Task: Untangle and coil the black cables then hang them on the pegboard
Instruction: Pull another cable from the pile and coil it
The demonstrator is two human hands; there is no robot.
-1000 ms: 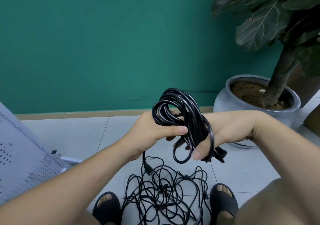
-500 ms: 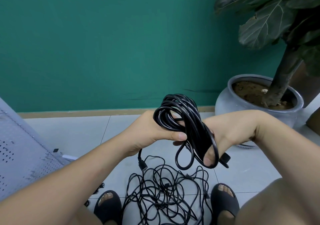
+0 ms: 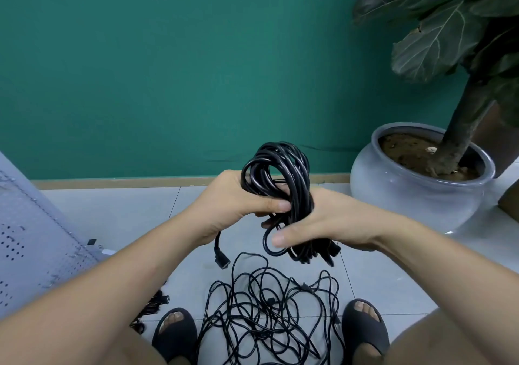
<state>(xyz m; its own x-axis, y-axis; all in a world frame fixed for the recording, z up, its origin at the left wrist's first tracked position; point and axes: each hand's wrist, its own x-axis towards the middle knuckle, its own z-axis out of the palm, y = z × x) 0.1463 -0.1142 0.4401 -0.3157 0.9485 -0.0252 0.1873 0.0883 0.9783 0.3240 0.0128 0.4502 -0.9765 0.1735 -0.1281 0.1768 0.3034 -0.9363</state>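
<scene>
Teal wall filling the upper frame, wood baseboard running along its foot. Grey pot holding a big-leaf plant, sitting at right on pale floor tiles. Black sandals showing at the bottom edge.

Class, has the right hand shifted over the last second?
Yes: the right hand slid left across the cable coil, away from the grey plant pot.

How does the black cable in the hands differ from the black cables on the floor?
The held cable is gathered into tight loops; the floor cables sprawl in a loose tangle. The held cable looks thicker; the floor cables look thinner. The held cable is gripped by the left hand and right hand; the floor cables lie in no hand. Both are black.
</scene>
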